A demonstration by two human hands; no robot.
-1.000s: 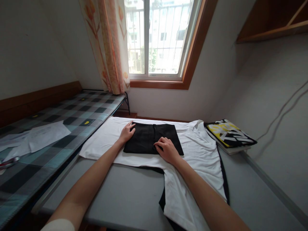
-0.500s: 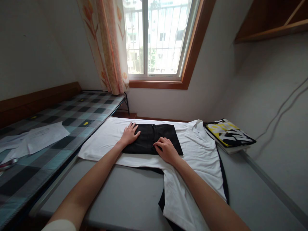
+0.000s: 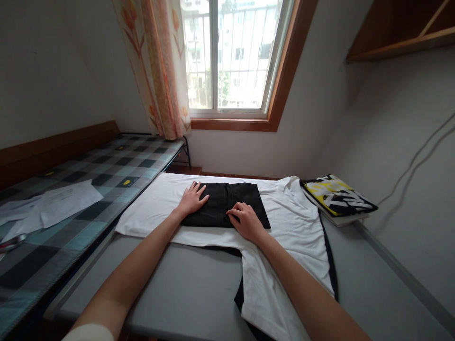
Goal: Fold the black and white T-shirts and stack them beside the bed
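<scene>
A flat black rectangular piece (image 3: 213, 208) with a seam or zipper down its middle lies on a spread white shirt (image 3: 291, 237). My left hand (image 3: 192, 198) rests palm down on its left end, fingers spread. My right hand (image 3: 245, 219) is at the lower edge, right of the seam, its thumb and fingers pinched together at the black surface; what they grip is too small to make out. Black fabric (image 3: 239, 296) shows beneath the white shirt.
The shirt lies on a grey table (image 3: 185, 284). Folded printed cloth (image 3: 339, 195) sits at the right. On the left, a checkered bed (image 3: 81, 166) holds papers (image 3: 67, 201). A window (image 3: 238, 61) and curtain (image 3: 161, 71) are behind.
</scene>
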